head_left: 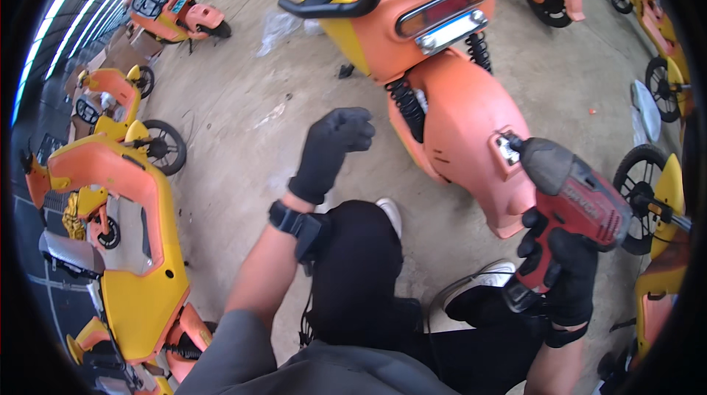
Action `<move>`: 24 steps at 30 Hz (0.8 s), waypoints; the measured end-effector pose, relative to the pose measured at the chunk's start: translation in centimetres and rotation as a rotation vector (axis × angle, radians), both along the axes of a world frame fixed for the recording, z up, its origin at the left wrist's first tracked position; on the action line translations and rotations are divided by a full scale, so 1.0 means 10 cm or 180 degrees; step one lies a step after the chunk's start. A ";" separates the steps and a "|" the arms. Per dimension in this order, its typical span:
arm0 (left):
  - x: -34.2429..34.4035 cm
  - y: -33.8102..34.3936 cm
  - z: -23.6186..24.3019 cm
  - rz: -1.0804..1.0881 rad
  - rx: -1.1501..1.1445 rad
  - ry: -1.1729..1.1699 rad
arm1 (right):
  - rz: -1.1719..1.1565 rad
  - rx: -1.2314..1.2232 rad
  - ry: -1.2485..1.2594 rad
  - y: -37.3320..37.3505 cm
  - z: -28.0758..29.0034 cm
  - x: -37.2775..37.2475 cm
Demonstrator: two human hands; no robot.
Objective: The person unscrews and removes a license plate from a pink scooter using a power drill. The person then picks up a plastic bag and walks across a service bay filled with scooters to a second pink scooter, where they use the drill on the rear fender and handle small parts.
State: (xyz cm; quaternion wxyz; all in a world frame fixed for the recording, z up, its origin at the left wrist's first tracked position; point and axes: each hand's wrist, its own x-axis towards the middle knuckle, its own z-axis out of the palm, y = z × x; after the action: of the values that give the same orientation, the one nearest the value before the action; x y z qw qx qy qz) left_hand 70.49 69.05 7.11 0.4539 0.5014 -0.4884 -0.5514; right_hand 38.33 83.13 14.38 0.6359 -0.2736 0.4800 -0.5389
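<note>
Right hand, black glove: clenched around the grip of a red and grey power driver, tip set against a small square fitting on the orange rear mudguard of the nearest scooter. Left hand, black glove: curled into a loose fist, holding nothing, raised above the concrete floor just left of that mudguard. Tail lamp above the mudguard. Further orange and yellow scooters at left, several partly stripped
</note>
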 end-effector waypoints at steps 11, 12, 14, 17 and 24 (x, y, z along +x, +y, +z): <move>-0.76 0.05 0.82 -0.1923 0.0036 0.0221 | 0.0358 0.0134 -0.0681 -0.07 0.03 0.18; -0.81 0.01 0.87 -0.1887 -0.0041 0.0004 | 0.0461 0.0133 -0.0707 -0.08 0.02 0.17; -0.80 0.09 0.88 -0.1754 -0.0277 -0.0073 | 0.0493 0.0371 -0.0896 -0.03 0.02 0.23; -0.73 0.11 0.87 -0.1451 -0.0129 -0.0449 | 0.0967 0.0544 -0.1086 0.00 0.04 0.28; -0.58 0.12 0.92 -0.1303 -0.0824 -0.1058 | 0.1347 0.0594 -0.1878 -0.09 -0.11 0.38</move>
State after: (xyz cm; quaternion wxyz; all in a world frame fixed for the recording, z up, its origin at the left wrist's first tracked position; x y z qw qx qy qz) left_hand 64.64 70.24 16.29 0.3071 0.4138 -0.7133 -0.4750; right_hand 42.16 82.23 13.25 0.8663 -0.1406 0.2560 -0.4051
